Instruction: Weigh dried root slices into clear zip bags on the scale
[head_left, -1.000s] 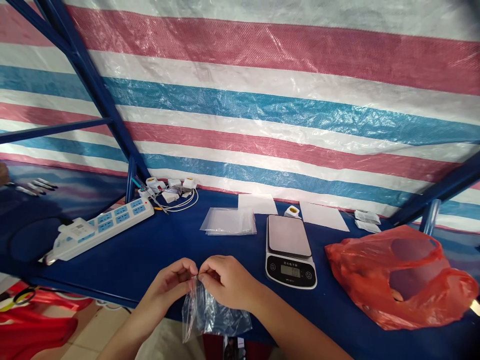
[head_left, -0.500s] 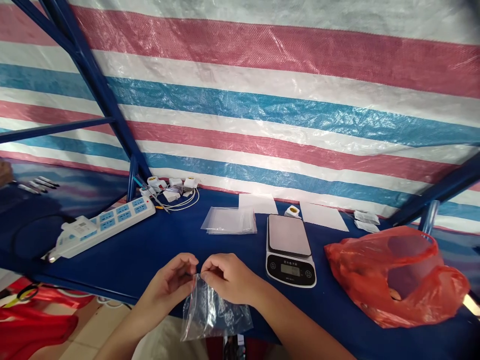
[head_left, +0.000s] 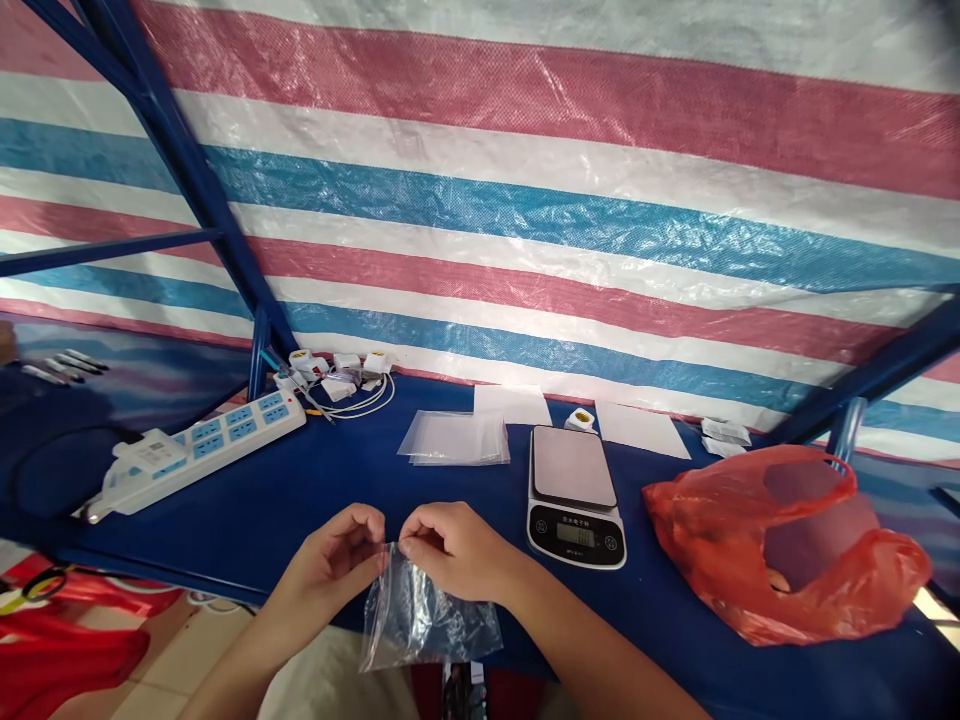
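A clear plastic zip bag (head_left: 431, 615) hangs between my hands at the table's front edge. My right hand (head_left: 450, 550) pinches its upper edge between thumb and fingers. At the bag's upper left corner, my left hand (head_left: 346, 555) has its thumb against the plastic and its fingers curled, closed on that corner. Nothing can be made out inside the bag. Beyond my hands lies a stack of flat clear bags (head_left: 454, 440). A kitchen scale (head_left: 574, 495) with a lit display stands to the right of my right hand.
A red plastic bag (head_left: 787, 550) sits on the right of the blue table (head_left: 322, 470). On the left are a power strip (head_left: 225, 440) and chargers with white cables (head_left: 360, 405). White paper sheets (head_left: 643, 430) lie behind the scale, near a small white roll (head_left: 580, 419). Pens (head_left: 64, 367) lie far left.
The whole view has shifted slightly. My hands keep nearly the same hold on the zip bag, with the gap between them a little wider.
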